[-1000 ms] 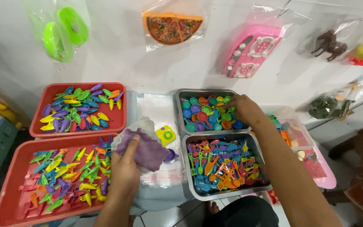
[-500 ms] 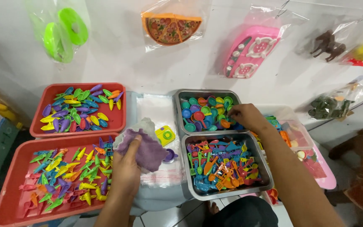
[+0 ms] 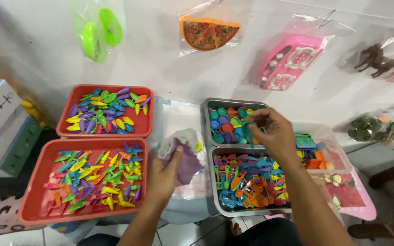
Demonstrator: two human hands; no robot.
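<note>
Between the red trays and the metal tins, the left hand (image 3: 164, 175) closes its grip on a clear plastic bag (image 3: 184, 152) that is bunched into a soft lump, purple and pale through the film, with a bit of yellow showing at its right edge; the thumb lies across the purple part and the fingers are hidden under it; the bag's long axis runs from the hand up and slightly left, its crumpled top pointing towards the wall; it sits just above a flat clear sheet (image 3: 178, 119) spread on the bench. Over the upper metal tin (image 3: 209, 119), full of small round pieces in blue, green, pink and purple, the right hand (image 3: 274, 134) hangs with fingers curled; thumb and fingertips pinch a small teal piece (image 3: 245, 129) just above the heap; its shape is too small to make out. Nearer the body, the lower metal tin (image 3: 220, 207) holds tiny forks, spoons and spatulas in orange, blue and green; the upper red tray (image 3: 110, 133) holds leaf-like pieces; the lower red tray (image 3: 37, 191) holds small pointed pieces in many colours.
</note>
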